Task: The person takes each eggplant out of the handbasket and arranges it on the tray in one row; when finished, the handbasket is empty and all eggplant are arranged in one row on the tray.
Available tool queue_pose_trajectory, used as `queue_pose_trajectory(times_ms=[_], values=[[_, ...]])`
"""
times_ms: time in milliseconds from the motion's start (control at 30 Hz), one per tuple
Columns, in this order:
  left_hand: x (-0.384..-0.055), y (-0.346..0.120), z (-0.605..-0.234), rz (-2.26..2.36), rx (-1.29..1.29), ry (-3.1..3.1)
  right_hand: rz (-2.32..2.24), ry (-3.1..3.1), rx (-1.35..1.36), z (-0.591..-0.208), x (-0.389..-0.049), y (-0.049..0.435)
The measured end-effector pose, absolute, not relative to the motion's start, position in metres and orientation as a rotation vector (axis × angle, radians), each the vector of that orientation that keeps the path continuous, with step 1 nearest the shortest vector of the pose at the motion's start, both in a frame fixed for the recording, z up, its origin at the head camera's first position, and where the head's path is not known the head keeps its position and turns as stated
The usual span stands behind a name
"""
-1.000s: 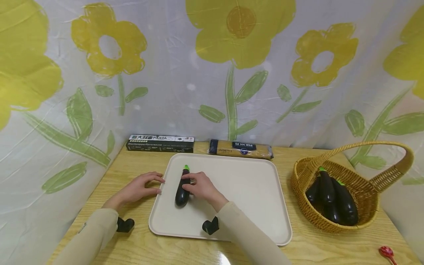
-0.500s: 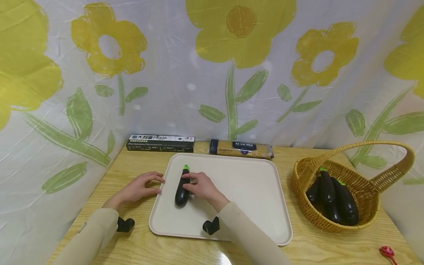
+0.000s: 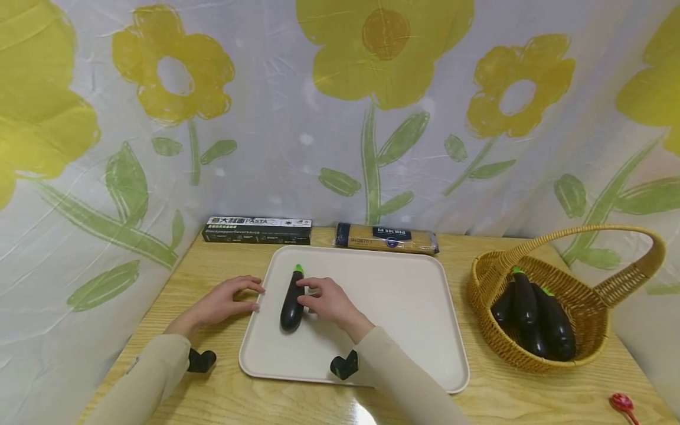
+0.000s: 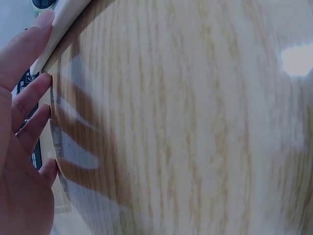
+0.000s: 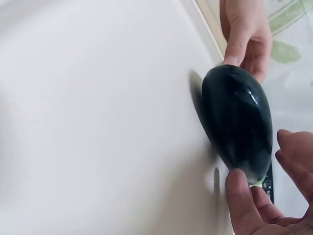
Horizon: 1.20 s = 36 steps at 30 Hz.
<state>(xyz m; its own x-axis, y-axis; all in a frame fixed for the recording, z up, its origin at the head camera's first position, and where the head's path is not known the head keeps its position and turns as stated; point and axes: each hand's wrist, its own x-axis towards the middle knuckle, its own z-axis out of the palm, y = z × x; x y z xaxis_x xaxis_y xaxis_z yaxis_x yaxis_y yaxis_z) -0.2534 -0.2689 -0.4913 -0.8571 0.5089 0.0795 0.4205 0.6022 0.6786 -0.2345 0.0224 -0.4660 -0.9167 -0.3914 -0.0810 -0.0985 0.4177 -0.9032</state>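
A dark eggplant (image 3: 292, 304) with a bright green stem lies lengthwise near the left side of a cream tray (image 3: 388, 313). My right hand (image 3: 330, 302) is just to its right, fingertips overlapping its upper half. In the right wrist view, the thumb tip (image 5: 238, 182) is right at the eggplant's narrow end. The other fingers are spread on its far side, a gap showing between them and the skin. My left hand (image 3: 223, 302) is beside the tray's left rim, fingers loosely bent, holding nothing. In the left wrist view its fingers (image 4: 34, 98) reach toward the rim.
A wicker basket (image 3: 576, 283) with several eggplants (image 3: 555, 324) stands right of the tray. Behind the tray lie a pasta box (image 3: 257, 231) and a spaghetti packet (image 3: 388, 238). A red object (image 3: 621, 404) on a thin stick lies at front right. A flowered curtain (image 3: 276, 147) hangs behind.
My right hand has shifted slightly right, its fingertips sliding from across the eggplant to its right edge. The eggplant and left hand have stayed in place.
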Motion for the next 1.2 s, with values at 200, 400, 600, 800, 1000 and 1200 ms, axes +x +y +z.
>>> queue_pose_trajectory(times_ms=[200, 400, 600, 800, 1000, 1200], values=[[-0.254, -0.269, -0.492, 1.101, 0.789, 2.701, -1.473, 2.422, -0.480, -0.462, -0.218, 0.053], [-0.253, -0.269, -0.492, 1.097, 0.793, 2.708, -1.477, 2.421, -0.507, -0.450, -0.187, 0.099], [-0.254, -0.269, -0.492, 1.096, 0.780, 2.701, -1.562, 2.426, -0.510, -0.436, -0.156, 0.152], [-0.255, -0.268, -0.494, 1.107, 0.778, 2.690, -1.643, 2.481, -0.438, -0.421, -0.127, 0.206], [-0.255, -0.269, -0.493, 1.108, 0.793, 2.696, -1.566, 2.556, -0.281, -0.396, -0.107, 0.261], [-0.256, -0.269, -0.493, 1.114, 0.798, 2.685, -1.468, 2.730, -0.291, -0.377, -0.096, 0.316]])
